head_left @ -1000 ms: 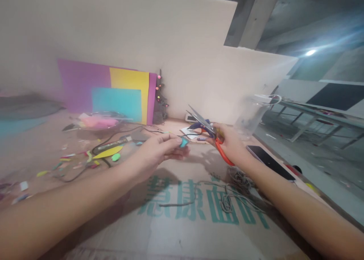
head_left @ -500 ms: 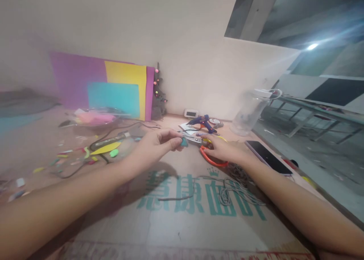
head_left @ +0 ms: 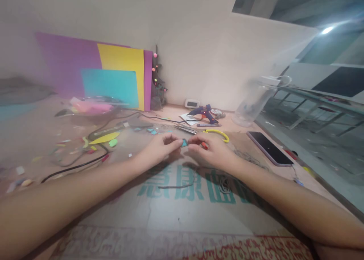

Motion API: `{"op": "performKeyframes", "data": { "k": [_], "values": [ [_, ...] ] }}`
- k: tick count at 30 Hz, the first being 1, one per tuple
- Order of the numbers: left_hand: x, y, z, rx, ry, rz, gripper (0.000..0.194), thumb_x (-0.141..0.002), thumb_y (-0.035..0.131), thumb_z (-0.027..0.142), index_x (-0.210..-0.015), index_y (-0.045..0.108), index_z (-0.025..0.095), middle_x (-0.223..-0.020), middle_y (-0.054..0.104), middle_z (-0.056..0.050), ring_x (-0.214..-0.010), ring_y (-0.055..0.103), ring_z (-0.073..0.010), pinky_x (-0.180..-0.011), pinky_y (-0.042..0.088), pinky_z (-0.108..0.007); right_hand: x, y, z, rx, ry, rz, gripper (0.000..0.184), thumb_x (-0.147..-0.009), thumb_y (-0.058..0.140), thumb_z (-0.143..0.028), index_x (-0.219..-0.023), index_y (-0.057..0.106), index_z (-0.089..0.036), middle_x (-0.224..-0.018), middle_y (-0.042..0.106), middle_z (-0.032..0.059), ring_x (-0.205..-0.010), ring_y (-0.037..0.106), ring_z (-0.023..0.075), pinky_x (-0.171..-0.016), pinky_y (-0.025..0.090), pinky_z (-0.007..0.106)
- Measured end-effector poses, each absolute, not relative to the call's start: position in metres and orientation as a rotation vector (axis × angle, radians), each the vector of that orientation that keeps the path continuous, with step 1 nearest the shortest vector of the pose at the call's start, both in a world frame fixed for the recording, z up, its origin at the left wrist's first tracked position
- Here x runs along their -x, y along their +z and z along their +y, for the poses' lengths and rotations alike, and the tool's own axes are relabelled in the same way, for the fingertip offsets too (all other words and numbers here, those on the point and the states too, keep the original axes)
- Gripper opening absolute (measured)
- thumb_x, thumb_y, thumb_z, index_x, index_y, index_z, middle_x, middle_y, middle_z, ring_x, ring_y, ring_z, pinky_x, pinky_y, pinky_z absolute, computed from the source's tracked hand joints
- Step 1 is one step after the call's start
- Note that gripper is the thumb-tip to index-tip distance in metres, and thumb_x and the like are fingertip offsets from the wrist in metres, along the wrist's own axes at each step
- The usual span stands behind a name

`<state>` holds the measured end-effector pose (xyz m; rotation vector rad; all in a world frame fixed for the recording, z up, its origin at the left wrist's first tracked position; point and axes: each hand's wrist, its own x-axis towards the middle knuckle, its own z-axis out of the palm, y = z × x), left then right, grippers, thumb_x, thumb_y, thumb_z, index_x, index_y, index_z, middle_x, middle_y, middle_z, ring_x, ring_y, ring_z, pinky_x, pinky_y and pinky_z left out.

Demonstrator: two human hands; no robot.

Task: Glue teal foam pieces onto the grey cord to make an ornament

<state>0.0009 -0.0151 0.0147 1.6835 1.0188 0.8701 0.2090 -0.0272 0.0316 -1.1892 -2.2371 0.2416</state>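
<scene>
My left hand (head_left: 162, 148) pinches a small teal piece (head_left: 184, 143), perhaps foam, between thumb and fingertips. At the piece's other edge, the thumb and fingertips of my right hand (head_left: 214, 149) are closed on it too. Just behind the right hand lie scissors (head_left: 186, 129) with a yellow handle loop and a red one, the red mostly hidden by that hand. Small teal scraps (head_left: 153, 131) lie beyond my left hand. A grey cord (head_left: 176, 187) runs over the table in front, its coil (head_left: 225, 185) partly under my right forearm.
A glue gun (head_left: 205, 113), a pen (head_left: 209, 125) and a small white device (head_left: 192, 103) sit near the wall. On the right are a phone (head_left: 270, 148) and a clear plastic jug (head_left: 247, 104). Coloured sheets (head_left: 116, 87) lean at left, above scattered scraps and a black cable (head_left: 74, 168).
My right hand has let go of the scissors, which now lie on the table, and moved left to the teal piece. The left hand keeps its pinch. The camera view has shifted slightly.
</scene>
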Motion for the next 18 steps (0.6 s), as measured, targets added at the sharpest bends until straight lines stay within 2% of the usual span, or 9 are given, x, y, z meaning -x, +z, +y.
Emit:
{"op": "performKeyframes", "data": {
  "k": [4, 9, 18],
  "values": [
    [-0.002, 0.012, -0.017, -1.661, 0.859, 0.972, 0.034, -0.080, 0.062, 0.048, -0.076, 0.060, 0.015, -0.065, 0.063, -0.001, -0.060, 0.056, -0.0126, -0.057, 0.044, -0.023, -0.204, 0.016, -0.030, 1.182, 0.278, -2.145, 0.013, -0.082, 0.068, -0.031, -0.086, 0.069, -0.019, -0.081, 0.072, 0.0021, -0.073, 0.063, 0.0156, -0.067, 0.046, 0.028],
    [-0.002, 0.009, -0.016, -1.627, 0.827, 1.002, 0.033, -0.083, 0.060, 0.048, -0.081, 0.058, 0.015, -0.067, 0.063, -0.001, -0.055, 0.053, -0.0107, -0.051, 0.041, -0.021, -0.207, 0.010, -0.030, 1.116, 0.219, -2.122, 0.007, -0.084, 0.067, -0.026, -0.084, 0.067, -0.019, -0.083, 0.072, 0.0025, -0.077, 0.064, 0.0165, -0.071, 0.047, 0.030],
    [-0.003, 0.010, -0.018, -1.634, 0.833, 0.978, 0.032, -0.082, 0.060, 0.047, -0.075, 0.058, 0.016, -0.067, 0.065, -0.002, -0.062, 0.058, -0.0133, -0.059, 0.045, -0.024, -0.207, 0.007, -0.035, 0.977, 0.054, -2.151, 0.007, -0.087, 0.064, -0.027, -0.088, 0.064, -0.020, -0.083, 0.070, 0.0031, -0.079, 0.064, 0.0173, -0.074, 0.049, 0.031]
  ]
}}
